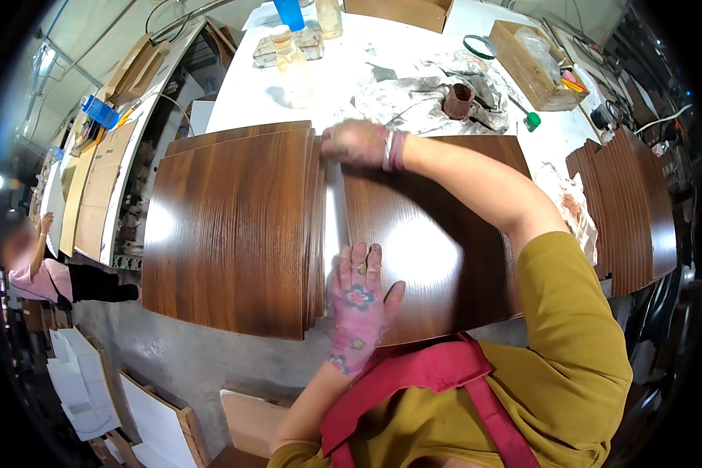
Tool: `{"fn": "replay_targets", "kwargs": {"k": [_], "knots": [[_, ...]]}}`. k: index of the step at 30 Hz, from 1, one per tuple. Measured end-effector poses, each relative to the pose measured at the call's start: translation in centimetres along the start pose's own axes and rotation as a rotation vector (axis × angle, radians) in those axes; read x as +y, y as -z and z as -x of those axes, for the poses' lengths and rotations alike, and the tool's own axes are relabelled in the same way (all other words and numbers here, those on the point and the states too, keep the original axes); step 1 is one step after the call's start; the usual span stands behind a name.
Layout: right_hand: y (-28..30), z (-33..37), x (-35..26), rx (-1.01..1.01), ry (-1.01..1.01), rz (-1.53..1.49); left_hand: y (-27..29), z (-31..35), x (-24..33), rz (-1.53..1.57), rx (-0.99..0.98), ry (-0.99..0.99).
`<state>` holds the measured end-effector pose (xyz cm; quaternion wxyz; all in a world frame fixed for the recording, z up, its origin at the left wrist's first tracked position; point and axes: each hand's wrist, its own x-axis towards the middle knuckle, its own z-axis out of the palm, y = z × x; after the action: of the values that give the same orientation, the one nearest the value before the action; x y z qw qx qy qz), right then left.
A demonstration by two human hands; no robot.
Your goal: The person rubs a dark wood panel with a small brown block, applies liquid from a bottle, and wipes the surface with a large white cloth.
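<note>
- Left hand (357,300), in a pink flowered glove, lies flat w/ fingers spread on the near edge of a glossy dark-brown wood panel (437,242), likely pinning it down.
- Right hand (360,143) reaches across to the panel's far left corner, fingers curled over the edge; grip itself can't be told.
- Panel lies on a white worktable (249,93), just beside a stack of matching panels (230,230) at left.
- Stained rags (413,101) and a plastic bottle (292,66) sit beyond.
</note>
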<state>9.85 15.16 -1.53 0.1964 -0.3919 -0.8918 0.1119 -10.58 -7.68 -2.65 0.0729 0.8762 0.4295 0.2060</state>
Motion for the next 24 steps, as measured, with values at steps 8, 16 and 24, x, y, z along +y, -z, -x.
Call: {"fn": "replay_targets", "kwargs": {"k": [8, 16, 24], "knots": [[6.1, 4.7, 1.7, 0.372, -0.488, -0.15, 0.7, -0.4, 0.3, 0.009, -0.118, 0.096], [14.5, 28.8, -4.5, 0.745, -0.862, -0.476, 5.3, 3.2, 1.5, 0.103, -0.142, 0.177], [9.3, 40.4, -11.1, 0.922, -1.094, -1.078, 6.4, 10.0, 3.0, 0.234, -0.271, 0.461]]}}
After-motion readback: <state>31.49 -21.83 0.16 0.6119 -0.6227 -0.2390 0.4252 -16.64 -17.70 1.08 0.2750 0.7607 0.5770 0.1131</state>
